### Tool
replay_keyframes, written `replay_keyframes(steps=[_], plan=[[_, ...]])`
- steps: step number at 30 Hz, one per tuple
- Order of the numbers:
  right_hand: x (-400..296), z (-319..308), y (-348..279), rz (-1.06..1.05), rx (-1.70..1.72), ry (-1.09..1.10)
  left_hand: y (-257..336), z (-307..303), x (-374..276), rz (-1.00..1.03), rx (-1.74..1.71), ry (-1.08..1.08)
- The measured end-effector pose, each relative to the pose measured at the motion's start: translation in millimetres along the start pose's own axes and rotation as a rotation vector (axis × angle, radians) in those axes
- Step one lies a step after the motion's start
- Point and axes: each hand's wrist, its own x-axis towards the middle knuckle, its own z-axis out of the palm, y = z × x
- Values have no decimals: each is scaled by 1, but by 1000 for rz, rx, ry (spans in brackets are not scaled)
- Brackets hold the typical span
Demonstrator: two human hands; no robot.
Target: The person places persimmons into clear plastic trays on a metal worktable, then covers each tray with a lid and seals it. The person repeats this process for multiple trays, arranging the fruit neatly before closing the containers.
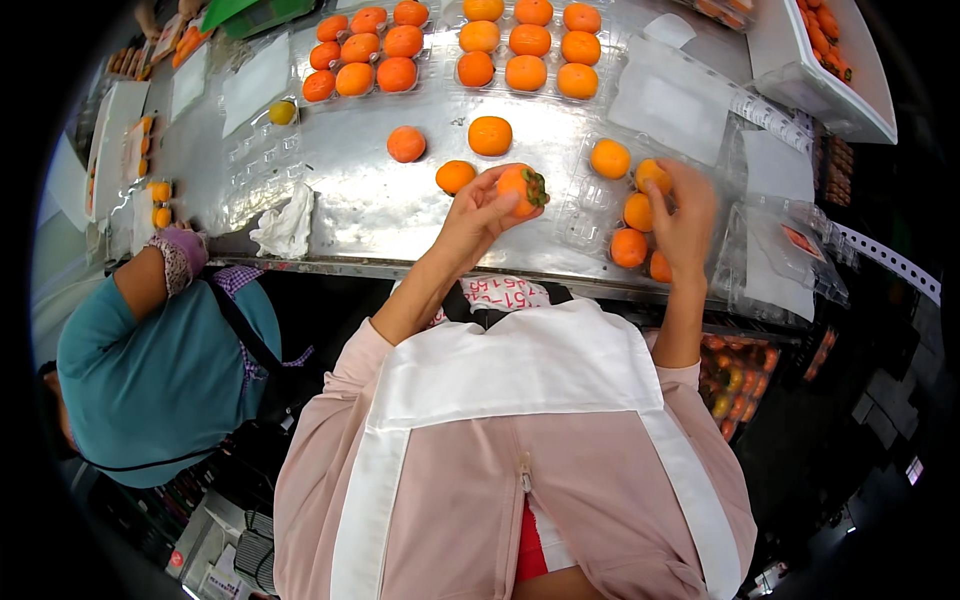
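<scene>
My left hand (480, 214) holds an orange persimmon (516, 190) above the metal table, its green calyx turned to the right. With thumb and fingers my right hand (684, 217) grips another persimmon (653, 177) at a clear plastic tray (592, 196). Several persimmons sit in that tray's cells, among them one at the upper left (610, 158) and one lower down (628, 247); my right hand partly covers the right side. Three loose persimmons lie on the bare metal near my left hand: a large one (490, 136), a redder one (406, 144) and a smaller one (454, 177).
Two filled persimmon trays (365, 51) (529, 46) stand at the back. White liner sheets (667, 97) lie at right, below a white box (832, 97) of persimmons. A crumpled white cloth (285, 225) rests near the front edge. At left works another person (169, 367).
</scene>
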Motion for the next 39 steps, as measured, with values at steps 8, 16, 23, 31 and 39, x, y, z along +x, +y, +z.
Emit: replay_keyframes(steps=[8, 16, 23, 31, 39], plan=[[-10, 24, -47, -28, 377, -130, -2, -5, 2, -222, -308, -170], [-16, 34, -83, -78, 538, -355, -15, 17, -2, 99, 574, 102], [-10, 44, -67, -44, 639, -509, -13, -2, -10, 201, 1054, 188], [50, 126, -96, -301, 150, -318, -13, -28, -25, 397, 1569, 165], [44, 123, -76, 142, 742, -428, 14, -34, -16, 574, 1596, 500]])
